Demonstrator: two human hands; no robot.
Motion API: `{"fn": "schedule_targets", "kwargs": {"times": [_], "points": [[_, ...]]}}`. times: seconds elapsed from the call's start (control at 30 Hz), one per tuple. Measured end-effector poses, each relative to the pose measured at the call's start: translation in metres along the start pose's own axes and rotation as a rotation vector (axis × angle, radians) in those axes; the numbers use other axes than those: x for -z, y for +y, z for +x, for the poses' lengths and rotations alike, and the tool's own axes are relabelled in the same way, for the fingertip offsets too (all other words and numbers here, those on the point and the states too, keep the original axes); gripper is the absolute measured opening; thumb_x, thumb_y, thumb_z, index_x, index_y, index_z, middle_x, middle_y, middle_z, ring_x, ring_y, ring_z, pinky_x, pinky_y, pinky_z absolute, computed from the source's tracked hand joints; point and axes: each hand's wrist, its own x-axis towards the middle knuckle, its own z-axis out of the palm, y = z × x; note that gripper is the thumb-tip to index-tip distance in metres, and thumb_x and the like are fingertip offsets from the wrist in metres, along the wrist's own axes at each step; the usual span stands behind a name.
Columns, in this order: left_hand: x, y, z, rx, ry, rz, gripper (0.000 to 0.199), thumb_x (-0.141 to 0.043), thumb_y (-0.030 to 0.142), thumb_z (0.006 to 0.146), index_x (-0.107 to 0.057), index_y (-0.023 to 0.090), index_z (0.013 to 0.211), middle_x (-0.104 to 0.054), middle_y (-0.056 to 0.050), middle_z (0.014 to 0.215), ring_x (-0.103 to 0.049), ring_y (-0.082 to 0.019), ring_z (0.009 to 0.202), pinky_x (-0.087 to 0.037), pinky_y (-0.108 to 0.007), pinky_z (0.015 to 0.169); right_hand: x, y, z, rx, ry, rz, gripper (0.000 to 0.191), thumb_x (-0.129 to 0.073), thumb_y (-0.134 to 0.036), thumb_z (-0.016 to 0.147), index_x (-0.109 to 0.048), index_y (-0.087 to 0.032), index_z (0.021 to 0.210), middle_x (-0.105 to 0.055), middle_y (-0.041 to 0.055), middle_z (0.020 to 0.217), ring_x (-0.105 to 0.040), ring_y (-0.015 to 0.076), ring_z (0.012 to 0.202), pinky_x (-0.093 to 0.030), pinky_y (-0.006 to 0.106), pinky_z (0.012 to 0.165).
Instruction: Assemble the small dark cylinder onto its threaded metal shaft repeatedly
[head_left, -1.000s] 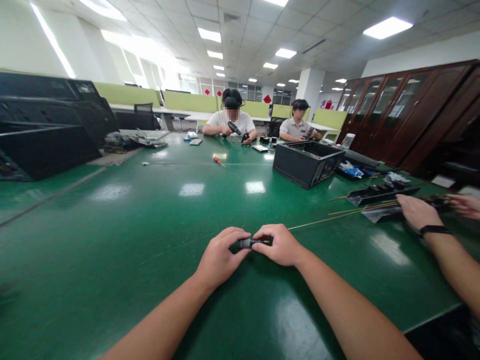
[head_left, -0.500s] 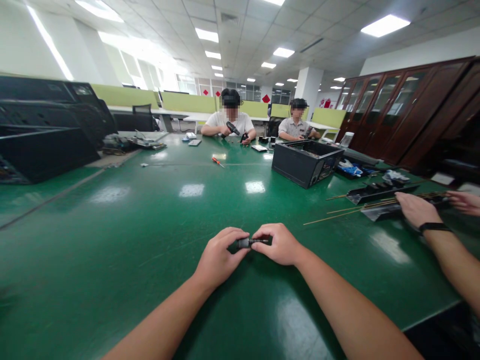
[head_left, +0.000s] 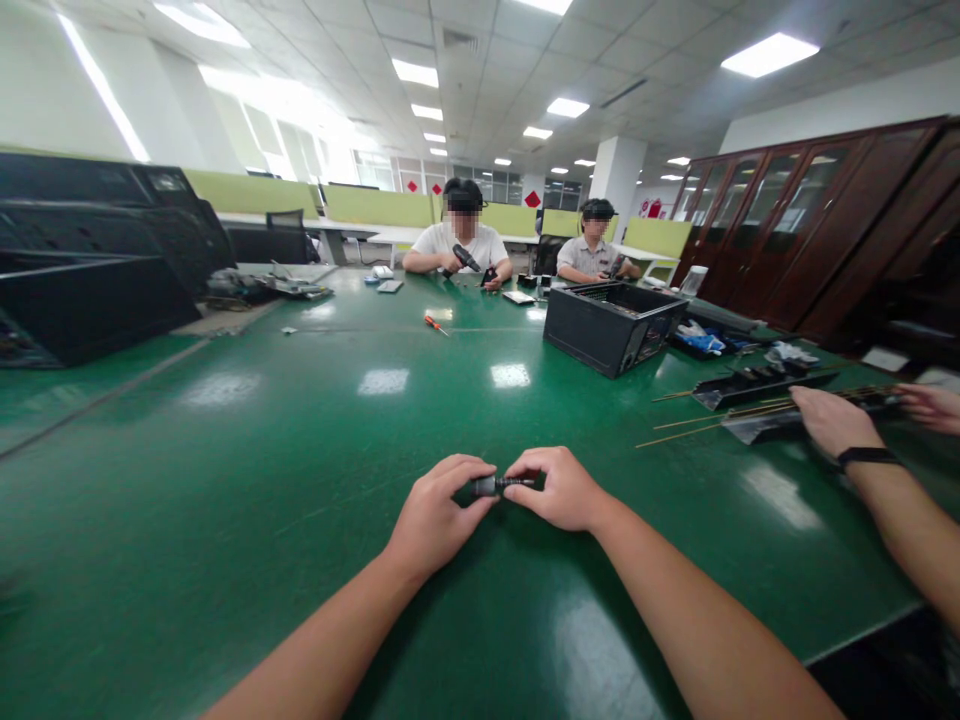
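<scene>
A small dark cylindrical part [head_left: 484,486] with a thin ribbed shaft and pointed tip lies sideways between my hands, just over the green table [head_left: 300,440]. My left hand [head_left: 442,505] grips its thick grey-black end between thumb and fingers. At the shaft, on the other side, my right hand [head_left: 556,488] pinches with thumb and forefinger near the tip. My fingers partly cover both ends of the part.
An open black computer case [head_left: 600,335] stands beyond, to the right. An orange screwdriver [head_left: 435,324] lies farther off. At the right, a person's hands [head_left: 836,420] hold thin rods over a metal channel. Two people sit across the table. More black cases [head_left: 90,300] are at left.
The thin rods at the right have shifted slightly to the right with the other person's hands. My own hands and the part between them have hardly moved.
</scene>
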Motion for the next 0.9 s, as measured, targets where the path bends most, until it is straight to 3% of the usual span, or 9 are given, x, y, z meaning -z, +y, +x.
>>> {"fn": "schedule_targets", "kwargs": {"times": [0.9], "points": [[0.001, -0.0048, -0.0002, 0.006, 0.018, 0.008, 0.023, -0.072, 0.018, 0.079, -0.069, 0.023, 0.101, -0.07, -0.002, 0.101, -0.066, -0.017, 0.095, -0.053, -0.029, 0.086, 0.0012, 0.0024, -0.0004, 0.001, 0.023, 0.003, 0.008, -0.07, -0.02, 0.079, -0.075, -0.018, 0.085, -0.07, 0.0019, 0.077, -0.063, 0.0149, 0.071, -0.045, 0.025, 0.068]]}}
